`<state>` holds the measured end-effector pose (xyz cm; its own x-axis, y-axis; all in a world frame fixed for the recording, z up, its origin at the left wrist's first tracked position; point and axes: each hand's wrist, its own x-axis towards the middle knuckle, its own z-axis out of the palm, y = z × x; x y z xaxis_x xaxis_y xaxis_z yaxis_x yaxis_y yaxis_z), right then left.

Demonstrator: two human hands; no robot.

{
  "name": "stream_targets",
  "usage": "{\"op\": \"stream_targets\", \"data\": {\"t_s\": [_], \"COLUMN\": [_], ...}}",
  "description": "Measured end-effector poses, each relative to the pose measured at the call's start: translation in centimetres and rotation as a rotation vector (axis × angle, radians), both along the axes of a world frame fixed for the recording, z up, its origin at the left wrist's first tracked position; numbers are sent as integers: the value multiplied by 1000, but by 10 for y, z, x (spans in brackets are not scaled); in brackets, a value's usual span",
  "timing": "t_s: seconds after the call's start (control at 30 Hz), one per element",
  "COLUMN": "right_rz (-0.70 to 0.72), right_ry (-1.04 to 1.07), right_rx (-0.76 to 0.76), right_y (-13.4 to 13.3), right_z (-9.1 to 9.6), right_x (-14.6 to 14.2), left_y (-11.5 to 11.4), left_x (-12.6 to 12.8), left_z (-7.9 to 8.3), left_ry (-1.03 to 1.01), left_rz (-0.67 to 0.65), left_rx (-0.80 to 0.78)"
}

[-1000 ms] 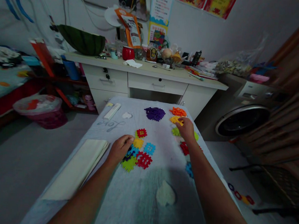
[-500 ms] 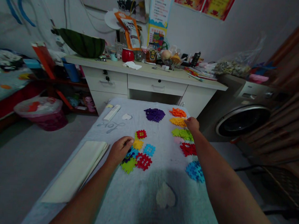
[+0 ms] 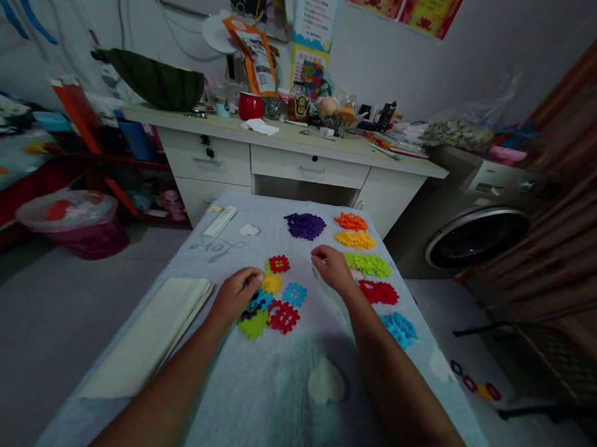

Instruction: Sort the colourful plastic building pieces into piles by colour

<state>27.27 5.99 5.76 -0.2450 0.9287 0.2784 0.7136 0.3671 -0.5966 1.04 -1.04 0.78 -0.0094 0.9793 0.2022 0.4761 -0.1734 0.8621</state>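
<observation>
My left hand (image 3: 237,294) is closed, its fingertips at the edge of a yellow plastic interlocking piece (image 3: 272,284); whatever is in its fingers is hidden. Around that piece lie red (image 3: 283,316), light blue (image 3: 295,294) and lime green (image 3: 254,324) interlocking pieces, some overlapping, with a smaller red one (image 3: 279,264) on top of the group. Over the cloth, between this group and the sorted piles, my right hand (image 3: 332,266) is pinched. A small pale spot shows at its fingertips, too small to name.
Piles of pieces in purple (image 3: 305,226), orange (image 3: 351,221), yellow (image 3: 354,240), green (image 3: 369,264), red (image 3: 379,292) and blue (image 3: 399,329) lie on the cloth-covered table (image 3: 264,395). A folded cream cloth (image 3: 147,339) and a white box (image 3: 220,223) are at left. A cluttered desk (image 3: 283,141) stands behind.
My right hand has moved left from the yellow pile to above the middle of the table. My left hand has stayed beside the joined pieces. The view has shifted slightly.
</observation>
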Motion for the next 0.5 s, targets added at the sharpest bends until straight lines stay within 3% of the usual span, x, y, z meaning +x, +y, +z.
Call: {"op": "stream_targets", "data": {"t_s": [0.17, 0.5], "right_rz": [88, 147], "right_ry": [-73, -177], "right_rx": [14, -18], "right_y": [-24, -32], "right_z": [-25, -40], "right_x": [-45, -50], "left_y": [-1, -1], "left_x": [-2, -2], "left_z": [-1, 1], "left_ry": [0, -14], "left_rz": [25, 6], "left_rx": [-9, -5]}}
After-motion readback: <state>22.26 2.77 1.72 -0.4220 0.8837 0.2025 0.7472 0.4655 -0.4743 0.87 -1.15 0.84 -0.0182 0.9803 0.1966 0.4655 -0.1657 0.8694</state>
